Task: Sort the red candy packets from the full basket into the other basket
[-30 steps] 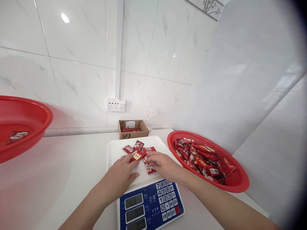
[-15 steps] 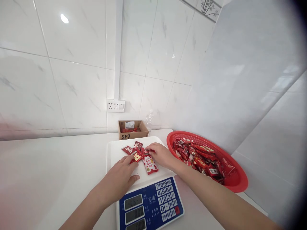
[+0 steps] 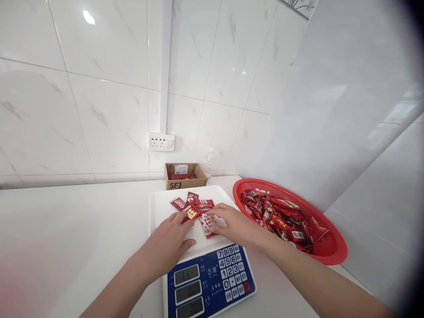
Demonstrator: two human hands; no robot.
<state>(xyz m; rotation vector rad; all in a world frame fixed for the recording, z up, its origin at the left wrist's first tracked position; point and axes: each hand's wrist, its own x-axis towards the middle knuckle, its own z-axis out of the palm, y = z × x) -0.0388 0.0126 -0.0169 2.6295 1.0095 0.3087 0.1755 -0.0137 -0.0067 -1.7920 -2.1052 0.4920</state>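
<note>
Several small red snack packets lie in a loose cluster on the white tray [image 3: 159, 212] of a digital scale. My left hand [image 3: 168, 238] rests its fingertips on a red packet with yellow lettering [image 3: 192, 213], its thumb stretched out apart from it. My right hand [image 3: 236, 225] has its thumb and fingers on a white-and-red packet [image 3: 206, 223], part of which they hide. Behind them are a checker-edged packet [image 3: 178, 203], a small dark red packet [image 3: 192, 197] and another red packet [image 3: 204, 203]. The scale's blue keypad panel [image 3: 212, 280] faces me.
To the right, a red plastic basket [image 3: 338, 251] holds a heap of similar packets. A small cardboard box [image 3: 188, 183] with red items inside stands behind the scale, beside a clear plastic bottle [image 3: 208, 161]. A tiled wall with a socket [image 3: 162, 142] borders the white table [image 3: 82, 238].
My right hand has let go of a red packet, which now lies flat at the back of the cluster, and has moved onto the white-and-red packet. My left hand has barely moved.
</note>
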